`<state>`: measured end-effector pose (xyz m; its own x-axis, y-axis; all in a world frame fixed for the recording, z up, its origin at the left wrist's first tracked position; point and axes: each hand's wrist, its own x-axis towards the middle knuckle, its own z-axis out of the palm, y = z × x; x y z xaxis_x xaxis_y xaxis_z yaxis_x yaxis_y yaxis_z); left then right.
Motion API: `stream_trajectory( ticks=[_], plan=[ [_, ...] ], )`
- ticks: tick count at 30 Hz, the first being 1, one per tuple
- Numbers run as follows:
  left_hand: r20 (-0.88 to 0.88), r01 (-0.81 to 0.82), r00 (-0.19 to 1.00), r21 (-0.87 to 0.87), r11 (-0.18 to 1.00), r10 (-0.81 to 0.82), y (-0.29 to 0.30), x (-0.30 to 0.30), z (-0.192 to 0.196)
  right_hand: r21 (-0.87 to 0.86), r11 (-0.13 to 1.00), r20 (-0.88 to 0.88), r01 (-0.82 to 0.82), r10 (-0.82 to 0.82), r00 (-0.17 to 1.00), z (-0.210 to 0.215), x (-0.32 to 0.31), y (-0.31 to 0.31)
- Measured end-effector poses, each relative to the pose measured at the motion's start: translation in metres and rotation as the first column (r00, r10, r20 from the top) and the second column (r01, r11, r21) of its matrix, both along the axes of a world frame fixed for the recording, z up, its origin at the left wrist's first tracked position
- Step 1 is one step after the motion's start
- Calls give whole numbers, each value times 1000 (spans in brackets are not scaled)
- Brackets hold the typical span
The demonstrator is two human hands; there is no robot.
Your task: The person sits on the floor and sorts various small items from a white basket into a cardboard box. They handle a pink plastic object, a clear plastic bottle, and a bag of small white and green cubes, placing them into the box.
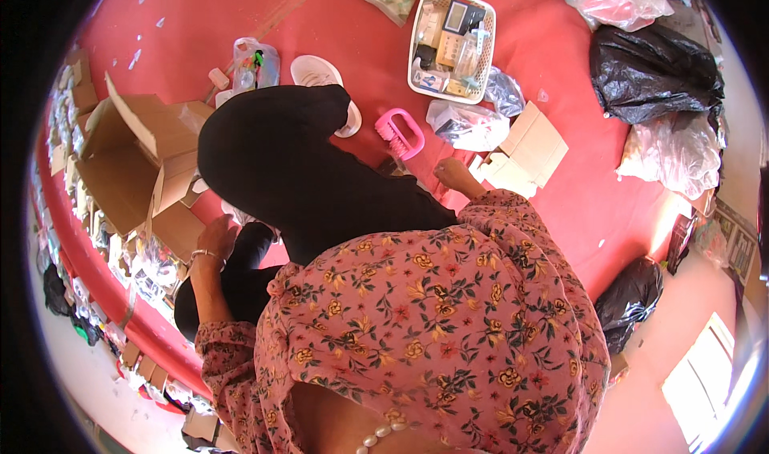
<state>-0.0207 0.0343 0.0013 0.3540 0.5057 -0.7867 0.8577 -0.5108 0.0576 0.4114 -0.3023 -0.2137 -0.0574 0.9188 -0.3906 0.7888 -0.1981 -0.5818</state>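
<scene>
Head view: a pink plastic loop-handled object [392, 138] lies on the red floor covering [553, 165] near the right hand [455, 175], its grip curled, contents unclear. The left hand [216, 238], grip impossible to tell, is near an open brown cardboard box [112, 185]. Farther off: a white plastic basket [412, 49].

The left forearm [210, 292] is extended forward from a pushed-up sleeve [228, 343], out to the body's left side. The left wrist [206, 255] is encircled by a thin bracelet. The left hand [216, 236] is held low with its back exposed; its fingers are too indistinct for their closure to be determined. The right forearm [474, 188] is mostly covered by its sleeve and angled forward and inward. The right hand [455, 173] is carried with fingers seemingly curled; its palm is concealed. The hands are kept well apart.
</scene>
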Motion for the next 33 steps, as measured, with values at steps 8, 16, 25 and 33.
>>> stream_trajectory(
  ticks=[8, 16, 25, 33],
  plan=[
    [224, -39, 975, 113, 993, 13, 5, -10, -26, 56, 990, 76, -129, 125, 989, -28, 15, 34],
    [16, -71, 997, 43, 997, 70, 23, 19, -4, 102, 959, 133, 263, -275, 952, 41, 119, 211],
    [121, 36, 992, -27, 999, -32, -35, 63, 22, 261, 874, 273, -410, 340, 900, 214, 33, 482],
    [210, 17, 977, 74, 997, -32, -65, 51, 48, -87, 860, 374, -503, 496, 784, 144, -93, 511]
  ],
)
